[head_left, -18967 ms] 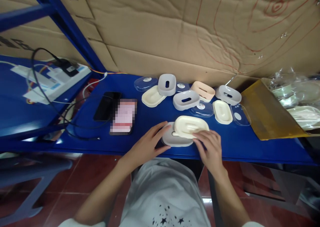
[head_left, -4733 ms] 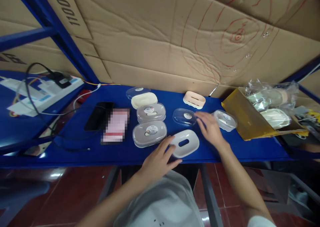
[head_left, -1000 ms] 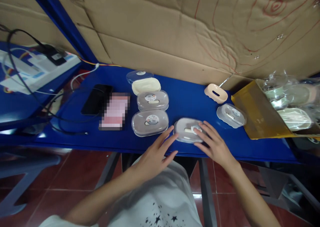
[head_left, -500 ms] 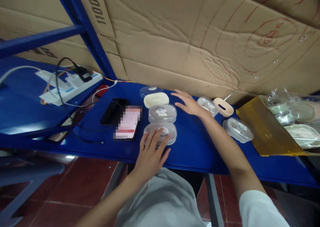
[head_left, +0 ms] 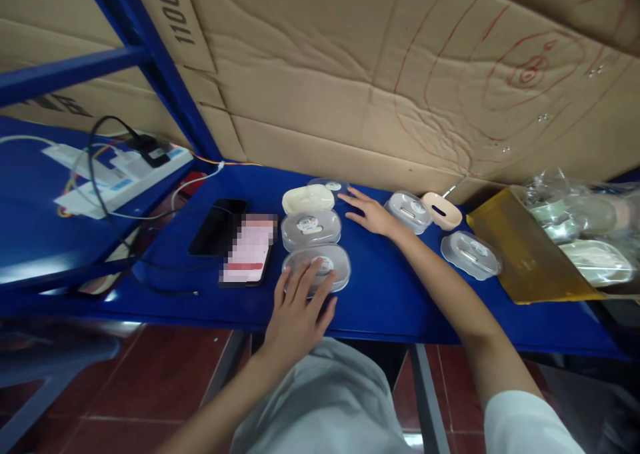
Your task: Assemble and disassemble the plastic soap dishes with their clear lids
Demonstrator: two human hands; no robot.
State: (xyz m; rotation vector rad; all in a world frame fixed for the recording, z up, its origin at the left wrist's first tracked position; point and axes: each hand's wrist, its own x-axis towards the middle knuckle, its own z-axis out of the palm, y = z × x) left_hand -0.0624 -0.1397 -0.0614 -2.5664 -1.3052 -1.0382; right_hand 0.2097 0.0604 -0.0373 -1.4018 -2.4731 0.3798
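My left hand point(head_left: 300, 304) lies with fingers spread over the nearest soap box point(head_left: 337, 279), an oval box with a clear lid and a round label. Just behind it sits a second lidded soap box point(head_left: 295, 231). Beyond that is a cream soap box base point(head_left: 306, 199), uncovered, with a loose clear lid point(head_left: 332, 186) partly behind it. My right hand point(head_left: 369, 212) reaches across the table, fingers apart and empty, its fingertips close to the right edge of that lid. Whether they touch it I cannot tell.
To the right are two more lidded soap boxes point(head_left: 407, 212) point(head_left: 471, 255) and a peach slotted tray point(head_left: 442, 211). An open carton point(head_left: 530, 254) holds plastic-wrapped pieces. Two phones point(head_left: 250, 249) point(head_left: 217, 227) and a power strip point(head_left: 125, 181) with cables lie left. Cardboard point(head_left: 320, 74) walls the back.
The loose clear lid has shifted right behind the cream base, which now sits at a different angle. My right hand stays near them; my left hand rests on the same box. The view has shifted slightly.
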